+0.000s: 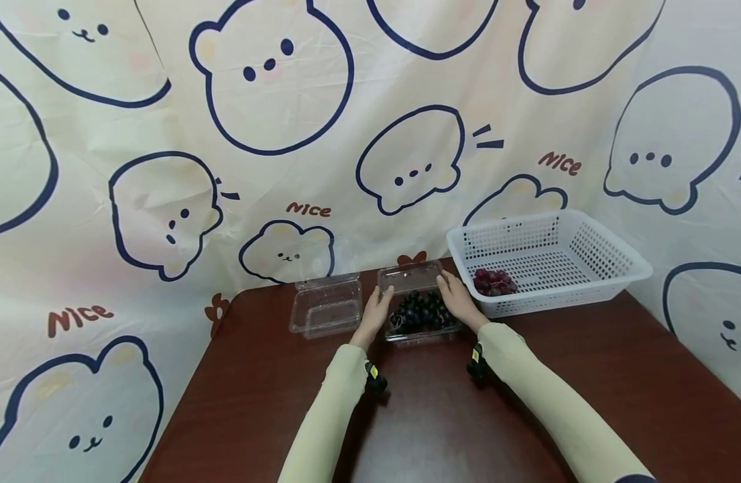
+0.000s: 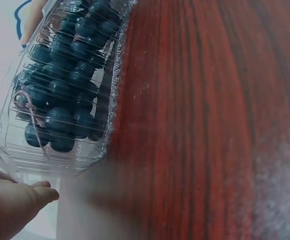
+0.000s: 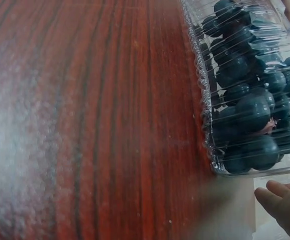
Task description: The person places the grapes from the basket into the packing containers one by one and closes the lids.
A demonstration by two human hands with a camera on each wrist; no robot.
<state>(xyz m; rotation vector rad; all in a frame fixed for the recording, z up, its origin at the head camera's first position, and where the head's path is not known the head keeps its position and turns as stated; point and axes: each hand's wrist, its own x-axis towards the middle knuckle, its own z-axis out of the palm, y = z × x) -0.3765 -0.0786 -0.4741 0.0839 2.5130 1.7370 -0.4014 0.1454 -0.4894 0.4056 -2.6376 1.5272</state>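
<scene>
A clear plastic clamshell box of dark grapes rests on the table, its transparent lid folded back at the rear. My left hand is at the left side of this box, fingers pointing away from me. At the right side is my right hand, its fingers extended toward the lid. Both wrist views show the grapes through the ribbed wall, with the left thumb and the right hand's fingers close to the near ends. Whether all fingers touch the plastic is hard to tell.
To the left lies a second clear box with its lid raised. A white perforated basket stands at the back right, holding a bunch of red grapes. Behind the brown table hangs a printed cloth.
</scene>
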